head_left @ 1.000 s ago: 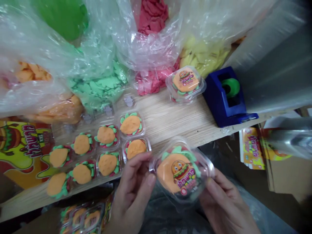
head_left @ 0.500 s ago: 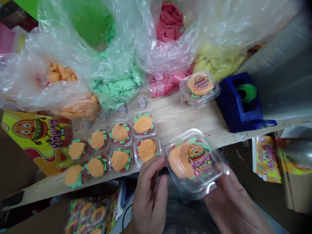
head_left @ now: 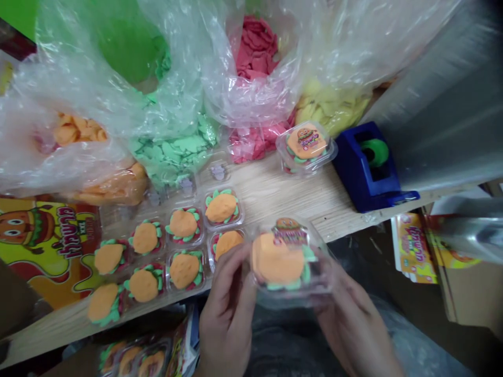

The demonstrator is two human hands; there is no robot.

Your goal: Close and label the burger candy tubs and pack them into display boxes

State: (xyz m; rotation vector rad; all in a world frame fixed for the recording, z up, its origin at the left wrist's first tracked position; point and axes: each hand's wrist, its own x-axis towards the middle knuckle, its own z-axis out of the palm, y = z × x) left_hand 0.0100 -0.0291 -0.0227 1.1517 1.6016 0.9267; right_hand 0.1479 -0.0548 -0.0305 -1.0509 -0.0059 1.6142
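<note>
Both my hands hold a clear plastic clamshell box point(head_left: 288, 262) with an orange and green burger-shaped piece inside, just in front of the wooden table edge. My left hand point(head_left: 230, 309) grips its left side with curled fingers. My right hand point(head_left: 349, 319) holds its right side from below. The lid with the burger sticker is tilted up and back. Several small open trays point(head_left: 184, 246) with the same orange pieces lie in two rows on the table point(head_left: 283, 188) to the left. A closed, labelled box point(head_left: 306, 146) stands further back.
Clear plastic bags of orange point(head_left: 78, 152), green point(head_left: 173, 146), red point(head_left: 255, 68) and yellow point(head_left: 330, 107) pieces fill the back of the table. A blue tape dispenser point(head_left: 367, 165) stands at the right. Printed burger cartons lie at the left point(head_left: 43, 241) and lower right point(head_left: 420, 246).
The held box has tipped so its lid swings up and back, showing the orange piece. The view has shifted slightly.
</note>
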